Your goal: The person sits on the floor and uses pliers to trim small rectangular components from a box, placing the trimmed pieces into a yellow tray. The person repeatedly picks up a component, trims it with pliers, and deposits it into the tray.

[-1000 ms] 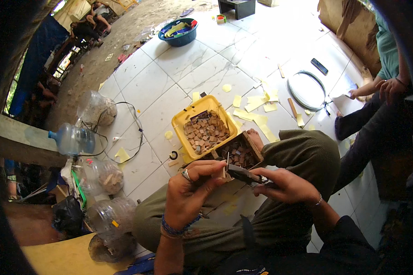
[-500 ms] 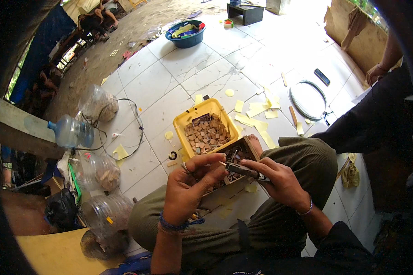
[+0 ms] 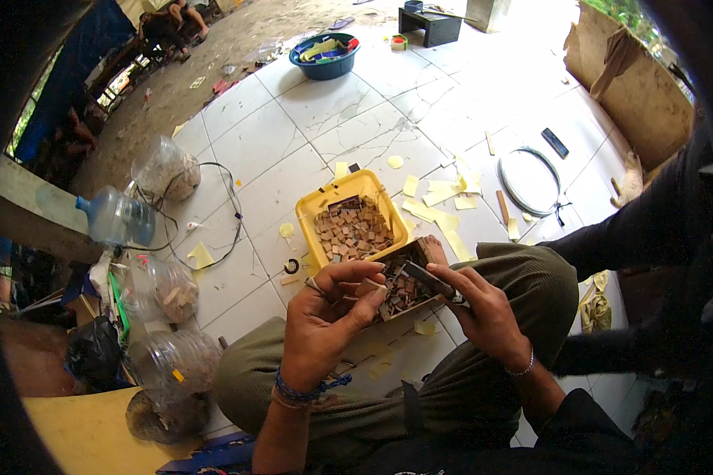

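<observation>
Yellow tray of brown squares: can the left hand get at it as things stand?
Probably yes. The yellow tray lies open-topped on the floor just ahead of the left hand, with nothing between them, but the fingers already pinch a small brown piece.

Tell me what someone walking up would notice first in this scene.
Most striking is the bright yellow plastic tray of small brown square pieces on the white tiled floor, just beyond the person's crossed legs. In front of it, the left hand pinches a piece beside a small brown box, with the right hand at the box's other side. Clear plastic jugs line the floor to the left.
</observation>
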Demonstrator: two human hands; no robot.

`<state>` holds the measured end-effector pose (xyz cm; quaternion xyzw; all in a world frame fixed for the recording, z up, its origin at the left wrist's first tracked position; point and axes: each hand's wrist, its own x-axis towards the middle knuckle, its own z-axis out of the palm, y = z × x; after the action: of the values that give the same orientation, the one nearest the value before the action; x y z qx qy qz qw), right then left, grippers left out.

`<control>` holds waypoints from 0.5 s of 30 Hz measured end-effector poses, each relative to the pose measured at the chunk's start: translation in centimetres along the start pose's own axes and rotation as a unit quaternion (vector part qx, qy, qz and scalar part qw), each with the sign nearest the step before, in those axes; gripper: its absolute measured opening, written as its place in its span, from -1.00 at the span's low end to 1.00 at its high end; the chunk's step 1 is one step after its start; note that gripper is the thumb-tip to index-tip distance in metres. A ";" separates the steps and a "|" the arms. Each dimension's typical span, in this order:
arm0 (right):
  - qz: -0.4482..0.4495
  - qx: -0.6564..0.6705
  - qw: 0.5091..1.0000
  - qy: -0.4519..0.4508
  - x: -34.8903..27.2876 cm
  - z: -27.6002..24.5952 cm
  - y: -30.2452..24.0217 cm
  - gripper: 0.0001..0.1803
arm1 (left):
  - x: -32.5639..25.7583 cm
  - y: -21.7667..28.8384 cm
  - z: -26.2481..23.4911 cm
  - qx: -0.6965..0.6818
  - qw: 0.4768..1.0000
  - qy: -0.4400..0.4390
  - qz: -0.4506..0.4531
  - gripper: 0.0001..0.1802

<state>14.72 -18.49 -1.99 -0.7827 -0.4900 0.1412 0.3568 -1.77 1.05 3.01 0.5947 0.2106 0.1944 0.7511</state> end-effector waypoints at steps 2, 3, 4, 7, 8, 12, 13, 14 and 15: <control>-0.003 -0.001 1.000 0.005 0.0 0.1 0.0 -0.31 | 0.0 0.1 0.0 0.019 1.000 0.002 -0.004 -0.66; -0.004 -0.002 1.000 0.008 0.1 0.1 0.0 -0.31 | 0.0 0.1 0.0 0.026 1.000 -0.001 -0.008 -0.66; -0.004 -0.002 1.000 0.008 0.1 0.1 -0.1 -0.31 | -0.1 0.2 0.0 0.033 0.999 -0.001 -0.010 -0.66; 0.002 -0.002 1.000 0.004 0.1 0.0 -0.2 -0.30 | 0.0 0.1 0.0 0.038 0.999 -0.009 0.001 -0.66; 0.009 -0.001 1.000 -0.002 0.0 -0.1 -0.2 -0.30 | 0.0 0.1 0.0 0.041 0.999 -0.011 0.006 -0.65; 0.011 -0.002 1.000 -0.008 0.0 -0.1 -0.2 -0.30 | 0.1 0.1 0.1 0.046 0.999 -0.009 0.005 -0.66; 0.009 -0.005 1.000 -0.006 0.0 -0.1 -0.2 -0.30 | 0.0 0.1 0.2 0.048 0.999 -0.005 0.001 -0.67; 0.007 -0.008 1.000 -0.004 0.0 0.0 -0.2 -0.29 | 0.0 0.1 0.2 0.054 0.999 0.001 0.001 -0.67; 0.003 -0.011 1.000 -0.001 -0.1 0.0 -0.2 -0.29 | 0.0 0.1 0.2 0.050 0.999 0.000 -0.004 -0.67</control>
<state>14.55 -18.50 -1.86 -0.7879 -0.4896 0.1378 0.3472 -1.68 0.92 3.13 0.6307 0.2228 0.1809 0.7210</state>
